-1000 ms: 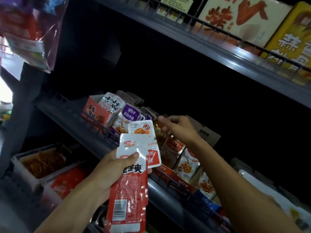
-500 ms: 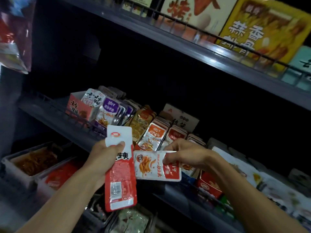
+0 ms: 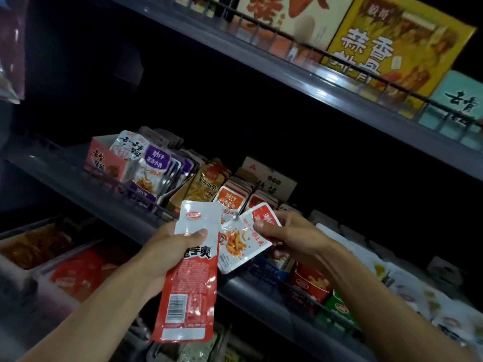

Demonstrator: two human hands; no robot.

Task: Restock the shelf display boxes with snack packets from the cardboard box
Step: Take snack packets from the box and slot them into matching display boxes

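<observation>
My left hand (image 3: 167, 253) grips a long red and white snack packet (image 3: 189, 283) upright in front of the middle shelf, thumb across its white top. My right hand (image 3: 290, 235) pinches a smaller white and red fish snack packet (image 3: 241, 241) by its red end, tilted, its lower corner touching the long packet. Behind them, display boxes on the middle shelf (image 3: 99, 189) hold rows of upright packets: purple ones (image 3: 154, 168), a gold one (image 3: 206, 184) and orange ones (image 3: 231, 202). The cardboard box is out of view.
A wire rail (image 3: 122, 186) fronts the middle shelf. The upper shelf (image 3: 313, 77) carries large yellow and cream boxes. Lower left, white trays (image 3: 28, 246) hold red and brown snacks. More packets and small boxes (image 3: 337, 307) fill the lower right.
My right hand went from reaching into the shelf packets to holding a small fish packet, now tilted up beside the long packet. The view has shifted right.
</observation>
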